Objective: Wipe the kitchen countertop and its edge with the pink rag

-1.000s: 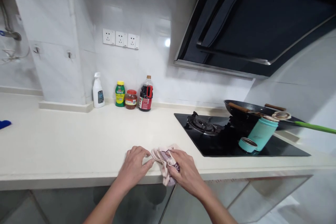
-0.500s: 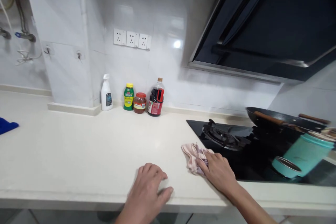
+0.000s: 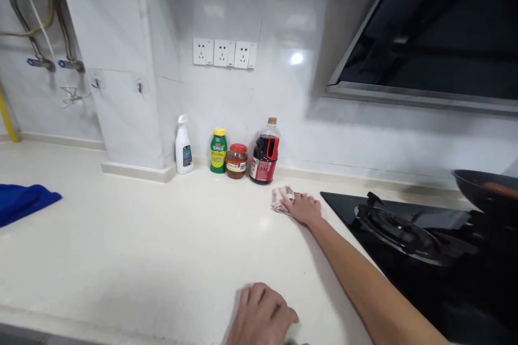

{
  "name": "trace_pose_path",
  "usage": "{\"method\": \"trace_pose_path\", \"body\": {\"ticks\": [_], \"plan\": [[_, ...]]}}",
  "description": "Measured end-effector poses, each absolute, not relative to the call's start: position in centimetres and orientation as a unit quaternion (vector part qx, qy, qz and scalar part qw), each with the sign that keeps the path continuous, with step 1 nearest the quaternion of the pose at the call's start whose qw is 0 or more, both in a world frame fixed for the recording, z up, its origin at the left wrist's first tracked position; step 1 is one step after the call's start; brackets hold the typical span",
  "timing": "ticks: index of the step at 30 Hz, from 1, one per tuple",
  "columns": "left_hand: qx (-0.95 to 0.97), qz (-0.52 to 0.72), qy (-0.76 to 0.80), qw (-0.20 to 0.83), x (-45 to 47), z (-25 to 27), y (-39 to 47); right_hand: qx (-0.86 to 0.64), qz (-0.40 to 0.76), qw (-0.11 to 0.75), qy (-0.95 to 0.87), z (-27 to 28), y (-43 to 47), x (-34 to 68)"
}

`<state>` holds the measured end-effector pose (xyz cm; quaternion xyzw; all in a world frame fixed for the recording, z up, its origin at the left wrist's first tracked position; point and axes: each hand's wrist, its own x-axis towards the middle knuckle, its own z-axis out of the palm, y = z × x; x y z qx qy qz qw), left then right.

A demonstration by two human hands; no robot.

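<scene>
My right hand (image 3: 304,208) reaches far across the cream countertop (image 3: 133,242) and presses a small pinkish cloth (image 3: 282,198) flat against it, just in front of the dark soy sauce bottle (image 3: 265,152). The cloth lies a little left of the black gas hob (image 3: 421,237). My left hand (image 3: 262,317) rests palm down on the counter near its front edge, fingers slightly apart, holding nothing.
Along the wall stand a white spray bottle (image 3: 183,145), a green bottle (image 3: 218,150) and a red-lidded jar (image 3: 237,161). A blue cloth (image 3: 22,200) lies at the far left. A dark wok (image 3: 488,190) sits at the right edge under the range hood (image 3: 429,48).
My right hand has pushed the pink cloth from the counter's front edge away to the back, near the soy sauce bottle. My left hand let go of it and stayed near the front edge.
</scene>
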<state>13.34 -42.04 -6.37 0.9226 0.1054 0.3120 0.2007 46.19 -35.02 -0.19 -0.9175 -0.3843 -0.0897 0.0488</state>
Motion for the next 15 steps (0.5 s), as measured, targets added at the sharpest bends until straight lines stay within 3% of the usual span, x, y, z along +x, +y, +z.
{"method": "trace_pose_path", "body": {"ticks": [7, 15], "plan": [[0.896, 0.328, 0.173, 0.244, 11.9, -4.7, -42.3, -0.82, -0.046, 0.054, -0.567, 0.1, -31.7, 35.9], [0.879, 0.342, 0.214, 0.253, 10.7, -2.4, -42.6, -0.745, -0.043, 0.058, -0.664, -1.0, -42.7, 30.2]]}}
